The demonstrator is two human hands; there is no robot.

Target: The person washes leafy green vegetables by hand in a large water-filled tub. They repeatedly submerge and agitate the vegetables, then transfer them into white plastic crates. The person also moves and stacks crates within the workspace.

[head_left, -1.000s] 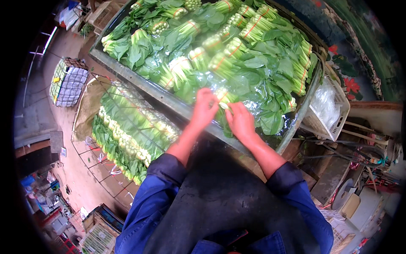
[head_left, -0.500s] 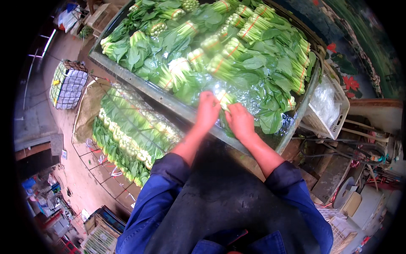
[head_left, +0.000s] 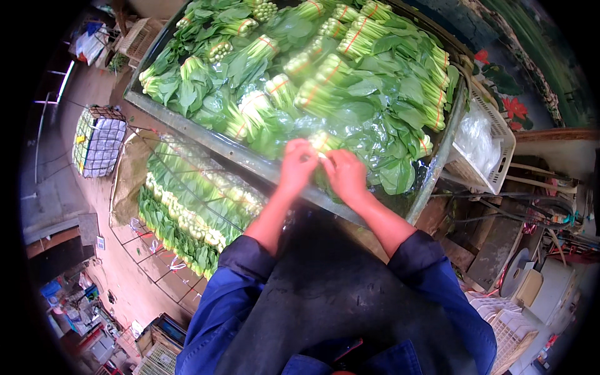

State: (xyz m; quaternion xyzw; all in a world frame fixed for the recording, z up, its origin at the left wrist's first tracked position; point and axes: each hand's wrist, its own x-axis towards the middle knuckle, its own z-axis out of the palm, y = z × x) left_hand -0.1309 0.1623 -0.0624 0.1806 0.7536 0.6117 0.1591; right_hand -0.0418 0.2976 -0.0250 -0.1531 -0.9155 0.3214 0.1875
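Bunches of leafy greens with pale stalks and red bands float in a water-filled tank. At its near side, my left hand is closed in a pinch, thumb against curled fingers. My right hand is beside it, its fingertips pressed together and nearly meeting the left ones. A pale-stalked bunch of greens lies right beyond the fingertips of both hands. Something small and whitish shows at the right fingertips, but what either hand pinches is too small to make out.
A wire cage lined with sacking holds rows of greens left of the tank. Farther left is a wire crate with a pale bundle. A white plastic basket holding clear plastic stands right of the tank, with hoses nearby.
Both hands have drawn slightly nearer together at the fingertips. The view has shifted a little, and the bunch in front of them shows between and beyond the fingers.
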